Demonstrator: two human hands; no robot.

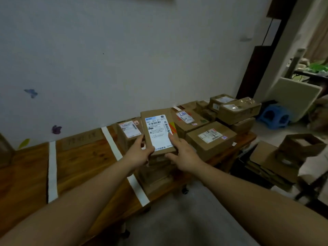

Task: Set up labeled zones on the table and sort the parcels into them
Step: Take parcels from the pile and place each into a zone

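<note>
A flat brown cardboard parcel (158,128) with a white shipping label faces me, tilted up above the table. My left hand (140,152) grips its lower left edge and my right hand (183,155) grips its lower right edge. Below it a stack of parcels (156,172) stands at the table's front. More labelled parcels (211,137) crowd the right end of the wooden table (83,162). Two white tape strips (52,171) (113,144) cross the tabletop and mark off zones. A cardboard zone label (81,140) lies by the wall between the strips.
A white wall runs behind the table, with butterfly stickers (56,129). On the floor at right are opened cardboard boxes (287,153), a blue plastic stool (274,118) and a leaning white panel (294,98). Grey floor lies in front of the table.
</note>
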